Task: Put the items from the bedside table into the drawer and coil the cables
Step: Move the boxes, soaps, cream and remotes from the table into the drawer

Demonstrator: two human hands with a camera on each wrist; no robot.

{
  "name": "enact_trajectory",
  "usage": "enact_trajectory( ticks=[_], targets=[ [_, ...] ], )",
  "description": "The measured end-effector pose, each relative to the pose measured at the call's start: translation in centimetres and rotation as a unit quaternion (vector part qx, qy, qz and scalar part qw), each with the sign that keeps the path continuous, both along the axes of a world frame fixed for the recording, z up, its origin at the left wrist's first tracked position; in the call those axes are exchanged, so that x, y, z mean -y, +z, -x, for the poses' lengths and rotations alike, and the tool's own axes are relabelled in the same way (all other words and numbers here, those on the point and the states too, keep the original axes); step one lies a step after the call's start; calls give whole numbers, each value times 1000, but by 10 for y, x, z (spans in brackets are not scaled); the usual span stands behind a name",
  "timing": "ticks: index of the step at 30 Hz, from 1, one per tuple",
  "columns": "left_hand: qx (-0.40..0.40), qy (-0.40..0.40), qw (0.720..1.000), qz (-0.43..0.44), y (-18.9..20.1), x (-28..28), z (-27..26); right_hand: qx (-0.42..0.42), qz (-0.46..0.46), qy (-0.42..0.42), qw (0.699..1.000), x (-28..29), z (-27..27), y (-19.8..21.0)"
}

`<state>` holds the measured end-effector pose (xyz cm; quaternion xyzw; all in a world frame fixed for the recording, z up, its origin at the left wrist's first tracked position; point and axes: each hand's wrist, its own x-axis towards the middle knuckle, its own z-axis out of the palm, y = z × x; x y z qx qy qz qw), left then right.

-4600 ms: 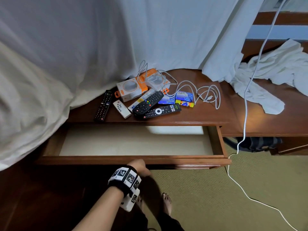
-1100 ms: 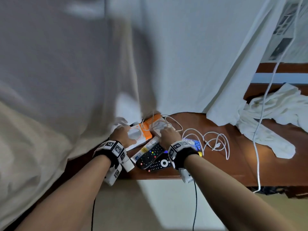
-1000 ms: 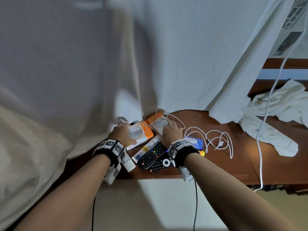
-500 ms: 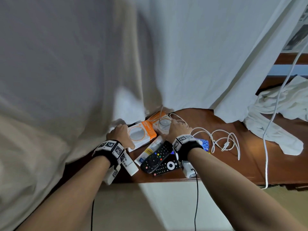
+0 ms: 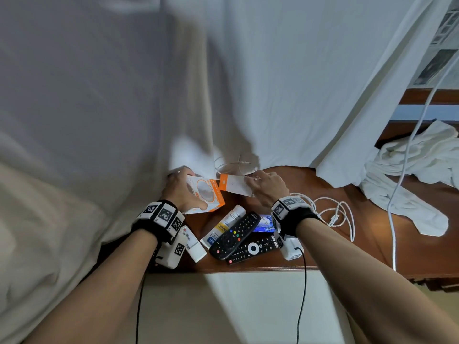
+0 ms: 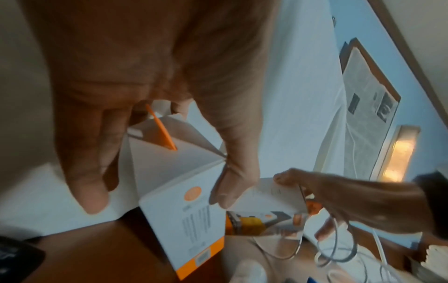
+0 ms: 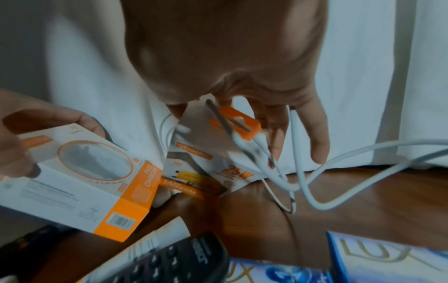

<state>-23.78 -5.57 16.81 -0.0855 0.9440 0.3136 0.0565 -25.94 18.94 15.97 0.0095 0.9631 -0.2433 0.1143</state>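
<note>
- my left hand (image 5: 182, 192) grips the charger box (image 5: 207, 197) lifted over the bedside table (image 5: 330, 254)
- right hand (image 5: 268, 188) pinches the second box (image 5: 234, 184), white cable (image 7: 303, 172) draped across its fingers
- remotes (image 5: 236, 234) lie on the tabletop

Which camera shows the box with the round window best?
The right wrist view: the box with the round window fills the left side, its window and barcode sharp. The head view shows it small in the left hand. The left wrist view shows only its printed back.
</note>
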Motion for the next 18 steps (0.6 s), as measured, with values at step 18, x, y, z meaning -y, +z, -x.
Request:
enact_trajectory(
  ticks=[18],
  targets=[
    [30, 17, 999, -11, 10, -12, -30, 71, -7, 73, 995, -6, -40, 1]
  ],
)
